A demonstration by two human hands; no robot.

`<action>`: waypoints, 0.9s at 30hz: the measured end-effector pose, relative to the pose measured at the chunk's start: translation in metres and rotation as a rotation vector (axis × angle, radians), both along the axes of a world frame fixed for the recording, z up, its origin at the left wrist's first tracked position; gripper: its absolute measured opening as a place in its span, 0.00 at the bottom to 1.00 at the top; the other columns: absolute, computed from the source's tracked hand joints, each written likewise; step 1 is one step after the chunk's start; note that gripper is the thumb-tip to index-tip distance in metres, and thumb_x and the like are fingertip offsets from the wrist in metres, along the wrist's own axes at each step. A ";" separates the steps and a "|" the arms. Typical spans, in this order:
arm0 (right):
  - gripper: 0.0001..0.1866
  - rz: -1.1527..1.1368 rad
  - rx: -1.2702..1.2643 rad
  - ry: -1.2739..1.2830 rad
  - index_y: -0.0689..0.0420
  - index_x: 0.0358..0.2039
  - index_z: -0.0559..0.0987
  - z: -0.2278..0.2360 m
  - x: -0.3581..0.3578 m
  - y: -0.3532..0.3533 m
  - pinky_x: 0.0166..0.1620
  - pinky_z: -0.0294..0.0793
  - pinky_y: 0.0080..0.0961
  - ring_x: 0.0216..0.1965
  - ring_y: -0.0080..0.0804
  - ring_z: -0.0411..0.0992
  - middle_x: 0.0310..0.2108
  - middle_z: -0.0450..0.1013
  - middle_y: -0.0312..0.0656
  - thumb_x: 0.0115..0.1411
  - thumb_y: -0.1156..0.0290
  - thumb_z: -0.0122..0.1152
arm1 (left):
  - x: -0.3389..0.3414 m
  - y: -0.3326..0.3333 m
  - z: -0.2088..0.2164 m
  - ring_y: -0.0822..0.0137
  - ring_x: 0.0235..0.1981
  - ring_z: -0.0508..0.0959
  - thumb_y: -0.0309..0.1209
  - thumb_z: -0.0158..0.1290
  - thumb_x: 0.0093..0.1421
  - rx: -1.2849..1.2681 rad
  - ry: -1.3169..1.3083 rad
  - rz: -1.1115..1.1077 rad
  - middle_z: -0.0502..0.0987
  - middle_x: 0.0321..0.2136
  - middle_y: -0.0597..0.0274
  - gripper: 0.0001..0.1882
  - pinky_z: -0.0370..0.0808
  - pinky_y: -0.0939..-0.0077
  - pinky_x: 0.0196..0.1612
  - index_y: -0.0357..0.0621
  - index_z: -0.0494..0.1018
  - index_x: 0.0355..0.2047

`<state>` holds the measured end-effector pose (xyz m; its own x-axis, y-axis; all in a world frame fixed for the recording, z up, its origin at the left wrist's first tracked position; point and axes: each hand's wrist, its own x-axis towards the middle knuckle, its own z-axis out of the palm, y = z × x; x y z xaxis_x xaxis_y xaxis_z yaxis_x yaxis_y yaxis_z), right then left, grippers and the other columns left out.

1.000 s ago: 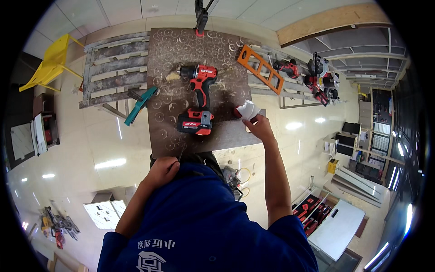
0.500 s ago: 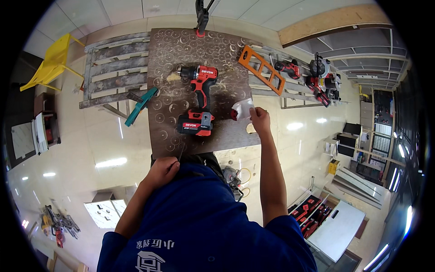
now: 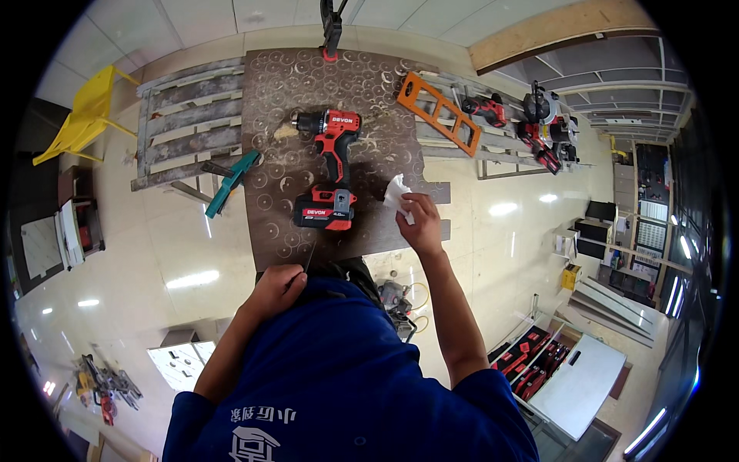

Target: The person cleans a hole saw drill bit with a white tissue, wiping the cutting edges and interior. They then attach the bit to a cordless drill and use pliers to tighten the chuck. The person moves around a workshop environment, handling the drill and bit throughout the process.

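My right hand [image 3: 419,223] is closed on a crumpled white tissue [image 3: 396,192], held over the right part of a brown board [image 3: 262,192]. My left hand [image 3: 279,291] is curled shut at the board's front edge, against my blue shirt. From its fingers sticks a thin, dark, rod-like piece [image 3: 311,256], too slim to name. Between and beyond my hands, a red and black cordless drill [image 3: 332,146] lies on the board with its chuck to the left and its battery nearest me. Neither hand touches the drill.
Sawdust and circular cuts mark the board, which a black clamp [image 3: 331,35] grips at the far edge. An orange frame [image 3: 439,114] lies right, near power tools [image 3: 546,131] on slatted wood. A teal tool [image 3: 232,185] rests left; a yellow chair [image 3: 88,115] stands beyond.
My right hand has moved left with the tissue and turned. The dark red patch at the tissue no longer shows. My left hand stays put, and the view has shifted slightly.
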<state>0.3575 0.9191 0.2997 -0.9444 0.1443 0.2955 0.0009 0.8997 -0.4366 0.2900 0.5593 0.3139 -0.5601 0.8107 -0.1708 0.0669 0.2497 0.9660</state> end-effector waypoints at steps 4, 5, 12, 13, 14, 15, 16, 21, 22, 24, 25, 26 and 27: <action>0.13 0.039 0.046 -0.032 0.57 0.28 0.75 -0.007 0.006 0.000 0.45 0.76 0.37 0.43 0.45 0.74 0.41 0.76 0.41 0.41 0.79 0.70 | 0.001 0.000 -0.001 0.47 0.22 0.70 0.29 0.48 0.65 0.005 0.003 -0.005 0.68 0.19 0.46 0.13 0.67 0.60 0.28 0.35 0.65 0.23; 0.13 0.047 0.051 -0.037 0.57 0.29 0.75 -0.005 0.005 0.000 0.45 0.76 0.37 0.43 0.45 0.74 0.42 0.75 0.41 0.42 0.78 0.70 | 0.002 0.000 -0.001 0.47 0.21 0.70 0.28 0.48 0.64 0.007 0.006 -0.005 0.67 0.19 0.46 0.13 0.67 0.60 0.27 0.35 0.65 0.23; 0.04 0.052 -0.007 0.009 0.59 0.28 0.80 -0.007 0.004 0.009 0.43 0.77 0.36 0.40 0.43 0.76 0.37 0.78 0.43 0.52 0.76 0.68 | 0.006 -0.001 -0.005 0.47 0.21 0.70 0.28 0.48 0.64 -0.008 -0.007 0.019 0.67 0.19 0.46 0.13 0.66 0.59 0.27 0.36 0.65 0.23; 0.03 0.034 -0.033 -0.005 0.60 0.28 0.80 -0.008 0.005 0.011 0.43 0.77 0.36 0.40 0.43 0.76 0.36 0.79 0.43 0.53 0.77 0.68 | 0.006 -0.001 -0.005 0.46 0.21 0.70 0.28 0.48 0.64 -0.005 -0.006 0.023 0.67 0.19 0.46 0.13 0.66 0.59 0.27 0.36 0.65 0.23; 0.03 0.017 -0.060 -0.019 0.60 0.27 0.80 -0.008 0.004 0.012 0.42 0.77 0.36 0.39 0.43 0.76 0.35 0.79 0.43 0.53 0.77 0.67 | 0.006 -0.001 -0.005 0.46 0.21 0.70 0.28 0.48 0.64 -0.002 -0.004 0.028 0.67 0.19 0.46 0.13 0.67 0.59 0.27 0.36 0.65 0.23; 0.04 0.014 -0.065 -0.014 0.60 0.27 0.80 -0.010 0.005 0.014 0.42 0.77 0.36 0.39 0.43 0.76 0.35 0.79 0.43 0.53 0.76 0.68 | 0.006 -0.001 -0.005 0.46 0.22 0.70 0.28 0.48 0.64 -0.004 -0.002 0.027 0.67 0.19 0.46 0.13 0.67 0.59 0.28 0.36 0.65 0.23; 0.04 0.011 -0.071 -0.010 0.60 0.27 0.80 -0.013 0.006 0.017 0.42 0.77 0.36 0.39 0.43 0.76 0.35 0.79 0.44 0.52 0.76 0.69 | 0.006 -0.001 -0.004 0.46 0.22 0.70 0.28 0.48 0.64 -0.005 0.000 0.027 0.67 0.19 0.46 0.13 0.67 0.59 0.28 0.36 0.65 0.23; 0.08 -0.011 0.009 0.009 0.60 0.29 0.80 -0.011 0.006 0.016 0.39 0.77 0.36 0.38 0.44 0.75 0.35 0.78 0.44 0.50 0.75 0.71 | 0.005 -0.001 0.002 0.46 0.23 0.71 0.28 0.48 0.65 -0.025 -0.013 0.019 0.68 0.20 0.46 0.13 0.67 0.60 0.29 0.35 0.65 0.24; 0.09 -0.050 0.028 0.004 0.60 0.30 0.80 -0.010 0.005 0.015 0.39 0.76 0.36 0.37 0.45 0.75 0.34 0.78 0.44 0.50 0.75 0.72 | 0.005 -0.001 0.002 0.46 0.23 0.71 0.28 0.48 0.65 -0.027 -0.010 0.016 0.68 0.20 0.46 0.13 0.67 0.60 0.29 0.35 0.65 0.24; 0.10 -0.138 0.028 -0.005 0.60 0.32 0.80 -0.011 0.006 0.016 0.37 0.76 0.35 0.37 0.45 0.75 0.34 0.76 0.44 0.50 0.74 0.73 | 0.005 -0.001 0.003 0.46 0.23 0.71 0.28 0.48 0.65 -0.021 -0.008 0.017 0.68 0.20 0.46 0.13 0.67 0.60 0.29 0.35 0.65 0.24; 0.10 -0.186 0.008 -0.010 0.60 0.32 0.80 -0.014 0.009 0.018 0.37 0.76 0.35 0.36 0.44 0.75 0.34 0.76 0.44 0.50 0.74 0.73 | 0.005 -0.001 0.003 0.46 0.23 0.71 0.28 0.48 0.65 -0.012 -0.008 0.019 0.68 0.20 0.46 0.13 0.67 0.60 0.29 0.35 0.65 0.24; 0.11 -0.235 -0.012 -0.014 0.60 0.33 0.81 -0.018 0.012 0.022 0.36 0.76 0.35 0.36 0.44 0.74 0.34 0.75 0.44 0.50 0.74 0.73 | 0.005 -0.001 0.003 0.46 0.23 0.71 0.29 0.48 0.65 -0.003 -0.007 0.021 0.68 0.20 0.46 0.13 0.67 0.60 0.29 0.35 0.65 0.24; 0.11 -0.254 -0.013 -0.032 0.61 0.34 0.81 -0.022 0.013 0.028 0.33 0.77 0.27 0.32 0.36 0.76 0.33 0.75 0.44 0.50 0.75 0.73 | 0.006 -0.001 0.002 0.46 0.23 0.71 0.29 0.48 0.65 -0.003 -0.004 0.022 0.68 0.20 0.46 0.13 0.67 0.60 0.29 0.35 0.65 0.24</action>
<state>0.3709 0.9469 0.2779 -0.8862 0.3818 0.2623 0.2406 0.8632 -0.4438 0.2955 0.5580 0.3162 -0.5766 0.7979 -0.1756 0.0573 0.2538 0.9655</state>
